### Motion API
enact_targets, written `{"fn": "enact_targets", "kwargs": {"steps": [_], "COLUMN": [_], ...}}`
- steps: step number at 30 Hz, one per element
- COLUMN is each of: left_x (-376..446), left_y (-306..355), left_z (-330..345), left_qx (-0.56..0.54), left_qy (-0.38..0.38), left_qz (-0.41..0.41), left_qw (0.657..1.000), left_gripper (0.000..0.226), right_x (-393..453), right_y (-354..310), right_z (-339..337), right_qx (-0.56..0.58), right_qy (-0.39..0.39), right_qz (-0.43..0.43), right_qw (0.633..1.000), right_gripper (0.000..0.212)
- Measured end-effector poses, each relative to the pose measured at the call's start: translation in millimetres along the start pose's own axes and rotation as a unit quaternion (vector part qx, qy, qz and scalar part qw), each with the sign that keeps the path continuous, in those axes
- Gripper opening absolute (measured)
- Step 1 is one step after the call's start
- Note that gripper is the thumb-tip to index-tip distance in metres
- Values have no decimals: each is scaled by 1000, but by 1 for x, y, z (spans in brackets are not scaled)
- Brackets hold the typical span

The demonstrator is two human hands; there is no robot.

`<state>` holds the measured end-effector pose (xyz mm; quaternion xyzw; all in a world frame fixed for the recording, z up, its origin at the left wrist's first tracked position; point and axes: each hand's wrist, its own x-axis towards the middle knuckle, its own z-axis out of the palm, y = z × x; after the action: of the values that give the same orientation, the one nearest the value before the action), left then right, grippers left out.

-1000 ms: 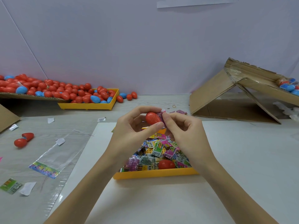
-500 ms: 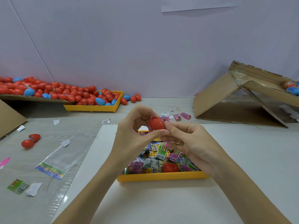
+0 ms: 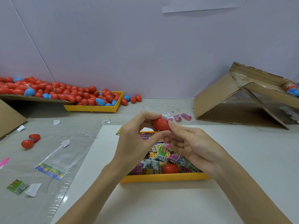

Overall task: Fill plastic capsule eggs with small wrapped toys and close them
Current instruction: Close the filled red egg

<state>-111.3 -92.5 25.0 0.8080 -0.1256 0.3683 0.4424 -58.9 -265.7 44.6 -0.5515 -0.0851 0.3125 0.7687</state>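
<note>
The left hand [image 3: 135,139] holds a red capsule egg [image 3: 161,124] up over the far end of the yellow tray [image 3: 161,177], its fingers [image 3: 145,114] curled over the top and the thumb underneath. The right hand [image 3: 194,144] has its fingers mostly relaxed and spread, one fingertip touching the egg's right end — it grips nothing that I can see. The egg looks whole, no seam gap showing, so the step in hand appears to be the closing press, or a check that the halves have snapped together.

Below the fingers, the tray holds a heap of wrapped toys [image 3: 163,152] and another red egg [image 3: 170,168]. Far left of the fingers on the bench [image 3: 250,159], an open egg [image 3: 30,140] lies with its halves apart.

Next, I judge, the closed egg must be set aside — and a fresh empty egg and one toy taken up.
</note>
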Motion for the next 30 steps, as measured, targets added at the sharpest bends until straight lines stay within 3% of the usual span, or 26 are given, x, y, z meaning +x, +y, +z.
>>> {"fn": "enact_targets", "kwargs": {"steps": [13, 18, 26, 30], "left_x": [-2, -2, -6, -5], "left_y": [-4, -8, -7, -2], "left_z": [8, 5, 8, 9], "left_qx": [153, 165, 134, 141], "left_qy": [19, 26, -3, 21], "left_qz": [98, 91, 85, 98], "left_qw": [983, 982, 987, 985], "left_gripper": [40, 41, 34, 34], "right_x": [3, 3, 5, 7], "right_y": [4, 3, 4, 6], "right_z": [8, 8, 6, 5], "right_qx": [147, 191, 178, 179], "right_qy": [-20, -29, -38, -38], "right_qz": [102, 144, 131, 102], "right_qw": [984, 971, 975, 978], "right_gripper": [24, 44, 35, 46]}}
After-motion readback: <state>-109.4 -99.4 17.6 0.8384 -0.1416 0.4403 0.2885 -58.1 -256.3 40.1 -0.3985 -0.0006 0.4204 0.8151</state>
